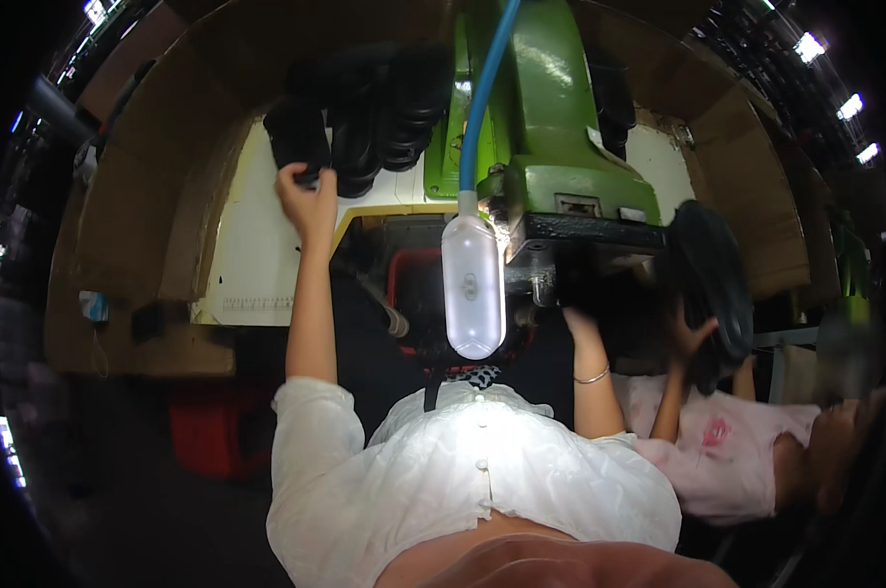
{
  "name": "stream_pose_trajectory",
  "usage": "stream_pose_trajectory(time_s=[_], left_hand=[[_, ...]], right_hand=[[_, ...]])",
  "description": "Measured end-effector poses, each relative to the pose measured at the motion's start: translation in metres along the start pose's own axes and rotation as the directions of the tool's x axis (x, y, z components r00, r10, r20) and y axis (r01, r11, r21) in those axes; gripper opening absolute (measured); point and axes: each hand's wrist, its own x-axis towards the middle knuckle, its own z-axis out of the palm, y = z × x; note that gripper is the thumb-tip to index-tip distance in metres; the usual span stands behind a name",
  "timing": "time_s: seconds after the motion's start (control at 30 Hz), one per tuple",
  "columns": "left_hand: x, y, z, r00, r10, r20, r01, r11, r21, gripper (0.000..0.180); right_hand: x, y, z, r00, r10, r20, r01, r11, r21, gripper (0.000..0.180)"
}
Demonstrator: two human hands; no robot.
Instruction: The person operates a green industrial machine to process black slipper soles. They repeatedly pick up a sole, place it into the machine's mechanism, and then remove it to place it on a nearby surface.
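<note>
White shirt (463, 441), foreground. Left hand (309, 199) grips a black footwear piece (298, 134) against a black stack (360, 147); snagging could topple neighbours. Right hand (582, 325), blurred below the green machine (561, 108): grip indeterminable.

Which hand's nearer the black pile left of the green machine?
Left. The left hand touches the left end of the black pile; the right hand is farther off, appearing below the green machine.
</note>
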Motion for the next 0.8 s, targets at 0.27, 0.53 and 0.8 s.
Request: stream_pose_trajectory(time_s=[0.27,0.53,0.8], left_hand=[[-0.098,0.087,-0.163,0.969,0.036,0.246,0.026,0.969,-0.244,0.015],[-0.164,0.125,-0.114,0.550,-0.015,0.835,0.638,0.653,-0.409,0.027],[-0.217,0.124,-0.086,0.432,-0.151,0.889,0.863,0.354,-0.359,0.029]], right_hand=[[-0.019,-0.013,0.000,0.980,-0.101,0.173,0.157,0.923,-0.351,0.014],[-0.044,-0.051,0.054,0.631,-0.158,0.759,0.208,0.978,0.031,0.046],[-0.056,-0.030,0.023,0.857,-0.215,0.468,0.264,0.964,-0.041,0.034]])
